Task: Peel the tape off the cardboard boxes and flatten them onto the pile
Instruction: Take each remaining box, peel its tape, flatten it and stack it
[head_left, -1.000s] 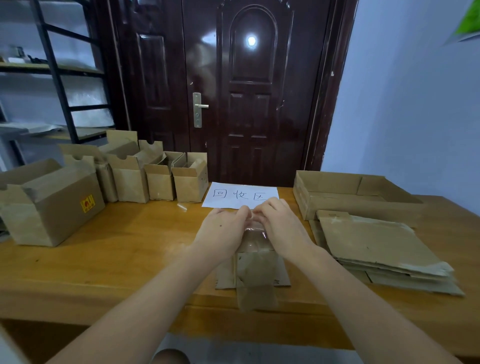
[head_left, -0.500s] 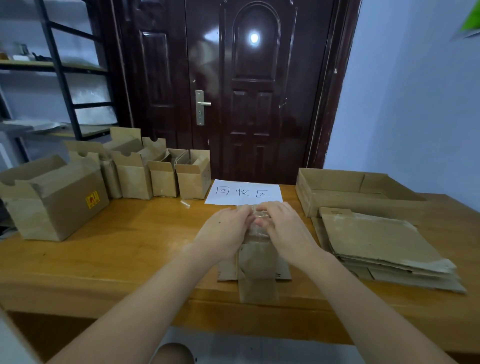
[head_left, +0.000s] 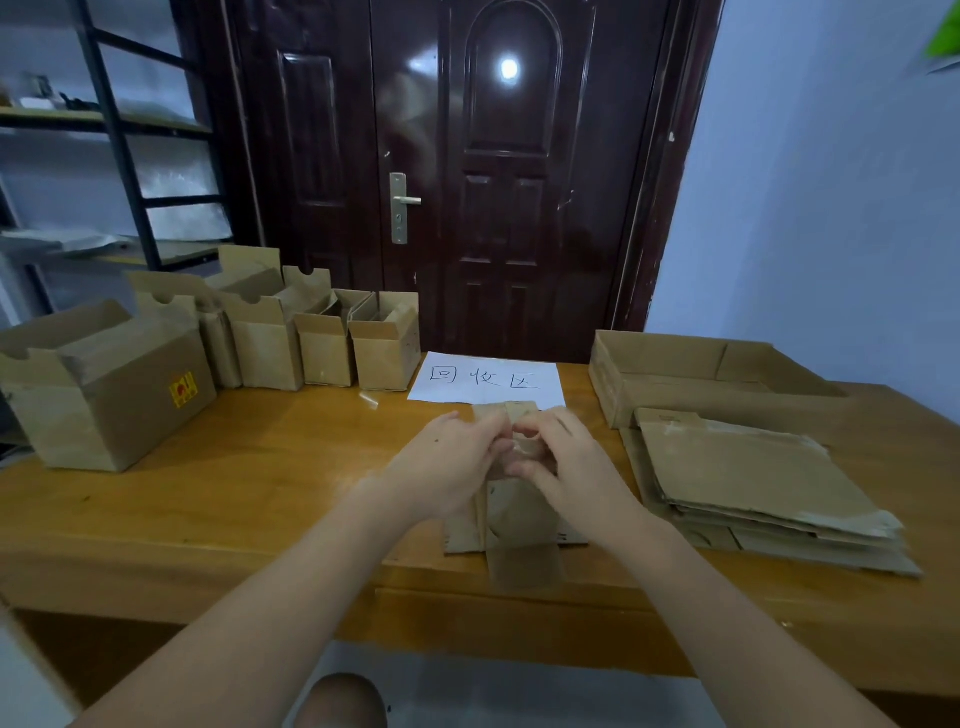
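A small flattened cardboard box (head_left: 511, 525) lies on the wooden table (head_left: 260, 483) in front of me, one flap hanging over the front edge. My left hand (head_left: 447, 467) and my right hand (head_left: 566, 462) meet over its far end, fingers pinched on a strip of clear tape (head_left: 527, 447) crumpled between them. The pile of flattened boxes (head_left: 753, 483) lies to the right. A row of upright open boxes (head_left: 322, 338) stands at the back left, beside a larger box (head_left: 109, 384) with a yellow sticker.
A white paper sign (head_left: 488, 379) with handwritten characters lies just beyond my hands. A shallow open cardboard tray (head_left: 696, 374) sits behind the pile. A dark door (head_left: 467, 171) and a metal shelf (head_left: 119, 130) stand behind the table. My knee (head_left: 340, 701) shows below.
My hands have drawn closer together and gathered the tape up from the flattened box. The view has shifted slightly.
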